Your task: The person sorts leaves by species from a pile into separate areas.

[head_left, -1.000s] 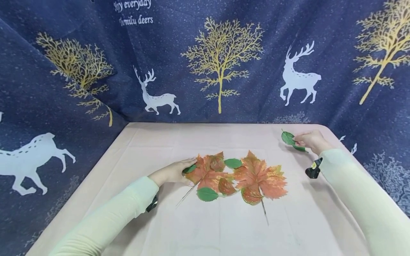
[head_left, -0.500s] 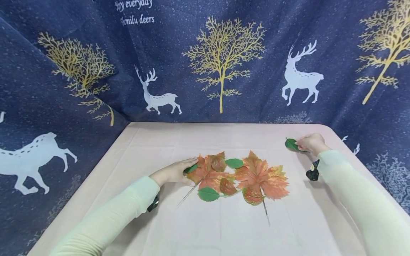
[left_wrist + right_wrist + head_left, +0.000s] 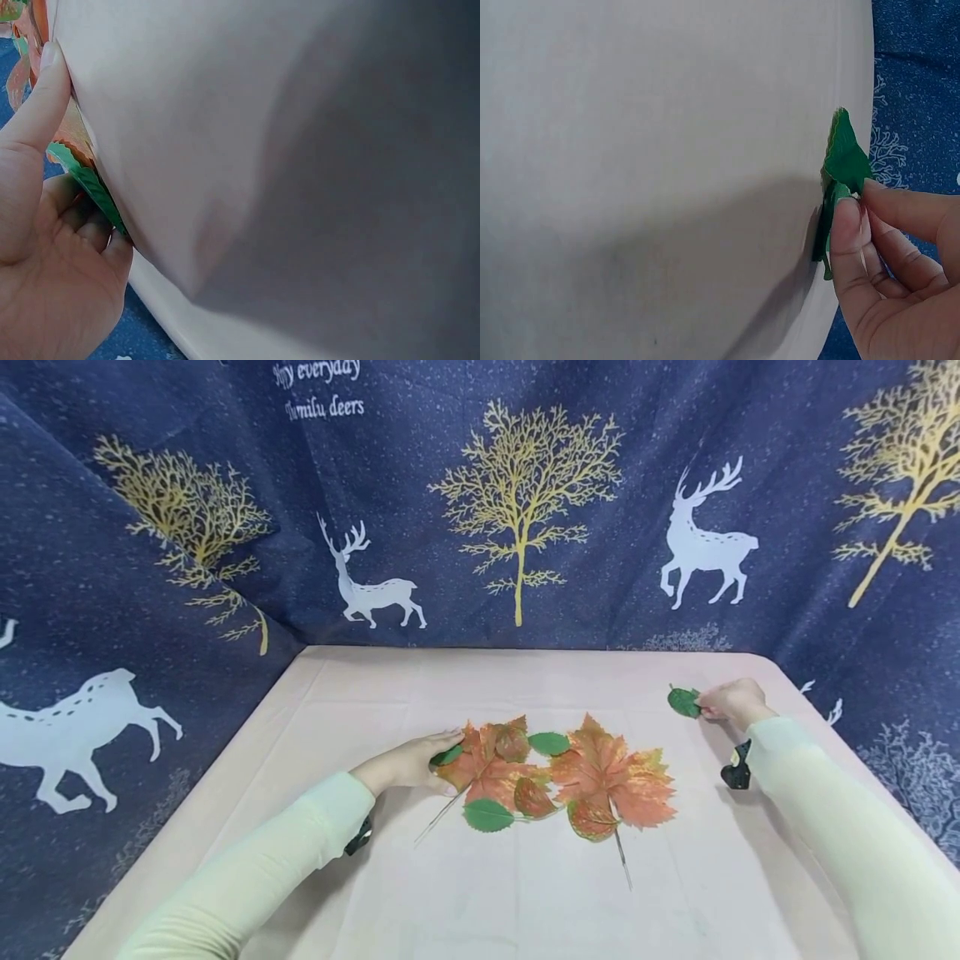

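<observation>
Head view is the only one with the full layout: beige cloth-covered tabletop (image 3: 525, 893) ringed by a navy fabric backdrop printed with white deer and gold trees (image 3: 225, 527). Two big orange-red maple-shaped leaves (image 3: 607, 772) lie side by side at the tabletop's centre, each with a thin stem pointing to the near edge. On and around them sit three small oval green leaves (image 3: 487, 815) and three small reddish-green ones (image 3: 531, 797); count is approximate, they overlap.

Left hand (image 3: 405, 767) rests on the left edge of the leaf cluster, fingers on one of the green leaves. Left wrist view adds what head view can't: fingers curled round that green leaf's edge (image 3: 90, 187), thumb straight along the cloth. Rest of the cluster is cut off there.

Right hand (image 3: 731, 700) is near the far right corner of the tabletop, pinching a separate small dark green leaf (image 3: 683, 702) between thumb and fingertips. Right wrist view shows that leaf (image 3: 844, 161) standing on edge, touching the cloth near its edge; a second leaf blade seems to sit behind it, hard to confirm.

Black wrist-camera mounts (image 3: 737, 771), one on each sleeve, left one mostly hidden under the arm.
</observation>
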Demonstrator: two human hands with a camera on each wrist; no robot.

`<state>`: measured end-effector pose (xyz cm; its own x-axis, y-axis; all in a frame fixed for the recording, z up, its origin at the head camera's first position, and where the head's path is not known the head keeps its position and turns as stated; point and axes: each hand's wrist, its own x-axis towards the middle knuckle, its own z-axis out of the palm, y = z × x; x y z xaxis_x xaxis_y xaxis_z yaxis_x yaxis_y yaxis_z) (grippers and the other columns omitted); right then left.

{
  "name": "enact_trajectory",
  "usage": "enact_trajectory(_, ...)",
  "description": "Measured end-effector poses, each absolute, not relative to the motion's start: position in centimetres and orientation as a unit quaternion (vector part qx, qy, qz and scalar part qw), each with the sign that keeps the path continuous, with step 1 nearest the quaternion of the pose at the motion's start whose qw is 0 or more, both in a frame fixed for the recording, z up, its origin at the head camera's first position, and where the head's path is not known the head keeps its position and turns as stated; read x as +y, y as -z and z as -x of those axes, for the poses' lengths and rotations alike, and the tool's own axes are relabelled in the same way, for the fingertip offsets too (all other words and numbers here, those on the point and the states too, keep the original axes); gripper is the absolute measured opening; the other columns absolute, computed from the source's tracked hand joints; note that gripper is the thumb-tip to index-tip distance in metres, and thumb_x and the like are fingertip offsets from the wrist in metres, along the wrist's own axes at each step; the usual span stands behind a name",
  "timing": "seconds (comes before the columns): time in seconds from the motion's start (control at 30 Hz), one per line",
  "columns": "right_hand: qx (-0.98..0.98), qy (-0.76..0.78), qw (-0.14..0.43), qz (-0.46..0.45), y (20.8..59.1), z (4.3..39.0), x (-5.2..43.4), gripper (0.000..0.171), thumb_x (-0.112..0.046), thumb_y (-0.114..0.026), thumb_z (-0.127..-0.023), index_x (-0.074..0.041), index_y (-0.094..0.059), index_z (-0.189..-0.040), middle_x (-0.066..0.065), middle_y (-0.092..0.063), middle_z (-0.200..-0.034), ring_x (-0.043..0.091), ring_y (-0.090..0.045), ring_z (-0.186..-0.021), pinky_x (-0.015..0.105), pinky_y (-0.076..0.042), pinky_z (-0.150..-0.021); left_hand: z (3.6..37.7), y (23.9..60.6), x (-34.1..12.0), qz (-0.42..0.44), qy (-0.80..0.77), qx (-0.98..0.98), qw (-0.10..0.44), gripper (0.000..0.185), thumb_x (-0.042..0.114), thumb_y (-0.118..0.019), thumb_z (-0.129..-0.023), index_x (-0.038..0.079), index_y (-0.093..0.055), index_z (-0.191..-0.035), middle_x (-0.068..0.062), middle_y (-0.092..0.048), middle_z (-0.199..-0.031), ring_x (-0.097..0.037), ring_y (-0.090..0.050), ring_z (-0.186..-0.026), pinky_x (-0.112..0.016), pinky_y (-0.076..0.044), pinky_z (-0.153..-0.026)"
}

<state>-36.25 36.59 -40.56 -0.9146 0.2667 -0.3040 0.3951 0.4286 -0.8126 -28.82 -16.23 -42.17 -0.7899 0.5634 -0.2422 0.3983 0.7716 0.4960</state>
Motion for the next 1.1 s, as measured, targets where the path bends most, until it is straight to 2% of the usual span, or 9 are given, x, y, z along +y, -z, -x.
enact_trajectory(0.1,0.849,0.491,0.053,-0.19,40.3,35.9,36.6,0.005,-0.004,-0.064,-0.082,-0.001,-0.066,-0.085,-0.006,-0.065,-0.053,0.004,-0.063,-0.052,0.022,-0.059,-0.061,28.8,42.2,-16.3,-0.261,-0.216,0.921,0.193,0.093,0.03,-0.079,-0.081,0.007,-0.025,-0.154,-0.011,-0.018,-0.162,-0.034,-0.016,-0.149,-0.052,-0.018,-0.121)
enact_trajectory(0.2,0.865,0.465,0.032,-0.182,40.1,35.6,36.5,0.02,-0.01,-0.066,-0.082,0.005,-0.067,-0.095,-0.009,-0.063,-0.055,0.003,-0.061,-0.054,0.02,-0.057,-0.059,28.8,42.3,-16.4,-0.261,-0.214,0.922,0.19,0.094,0.031,-0.079,-0.08,0.007,-0.025,-0.153,-0.012,-0.018,-0.162,-0.034,-0.017,-0.148,-0.052,-0.018,-0.121)
enact_trajectory(0.3,0.88,0.441,0.019,-0.176,39.8,35.5,36.4,0.028,-0.017,-0.067,-0.083,0.005,-0.067,-0.101,-0.011,-0.063,-0.056,0.002,-0.06,-0.057,0.018,-0.054,-0.059,28.8,42.3,-16.4,-0.262,-0.209,0.923,0.189,0.094,0.031,-0.079,-0.08,0.008,-0.025,-0.154,-0.012,-0.018,-0.162,-0.034,-0.017,-0.149,-0.052,-0.018,-0.121)
enact_trajectory(0.5,0.852,0.493,0.029,-0.171,39.3,35.4,36.3,0.011,-0.016,-0.064,-0.088,-0.006,-0.067,-0.092,-0.01,-0.065,-0.061,0.002,-0.063,-0.061,0.022,-0.057,-0.067,28.9,42.4,-16.3,-0.261,-0.203,0.925,0.187,0.095,0.031,-0.079,-0.079,0.008,-0.025,-0.154,-0.011,-0.018,-0.162,-0.034,-0.017,-0.148,-0.052,-0.019,-0.12)
enact_trajectory(0.63,0.822,0.543,0.042,-0.17,39.2,35.2,36.2,0.008,-0.012,-0.063,-0.091,-0.006,-0.063,-0.096,-0.009,-0.065,-0.064,0.003,-0.066,-0.062,0.024,-0.06,-0.071,28.9,42.5,-16.2,-0.261,-0.206,0.925,0.185,0.094,0.031,-0.079,-0.08,0.008,-0.026,-0.153,-0.01,-0.018,-0.162,-0.033,-0.017,-0.149,-0.051,-0.019,-0.121)
enact_trajectory(0.73,0.802,0.574,0.044,-0.159,39.2,35.1,36.2,0.002,-0.008,-0.061,-0.092,-0.006,-0.062,-0.09,-0.009,-0.066,-0.063,0.002,-0.067,-0.062,0.022,-0.06,-0.071,28.9,42.6,-16.3,-0.264,-0.211,0.923,0.183,0.094,0.032,-0.079,-0.08,0.007,-0.026,-0.153,-0.011,-0.019,-0.162,-0.034,-0.017,-0.148,-0.052,-0.019,-0.121)
enact_trajectory(0.87,0.776,0.611,0.049,-0.149,39.1,35.0,36.1,0.013,-0.003,-0.06,-0.092,-0.009,-0.061,-0.081,-0.008,-0.066,-0.062,0.002,-0.067,-0.061,0.02,-0.059,-0.07,28.8,42.7,-16.4,-0.266,-0.211,0.923,0.181,0.094,0.032,-0.079,-0.079,0.008,-0.026,-0.153,-0.011,-0.019,-0.161,-0.034,-0.017,-0.148,-0.052,-0.018,-0.121)
enact_trajectory(1.1,0.745,0.654,0.087,-0.093,38.4,34.6,35.6,0.023,-0.001,-0.054,-0.095,-0.014,-0.064,-0.079,-0.007,-0.069,-0.068,0.004,-0.069,-0.067,0.019,-0.059,-0.074,28.7,42.5,-16.3,-0.262,-0.212,0.924,0.179,0.094,0.03,-0.079,-0.079,0.007,-0.027,-0.153,-0.011,-0.02,-0.161,-0.034,-0.017,-0.148,-0.052,-0.017,-0.121)
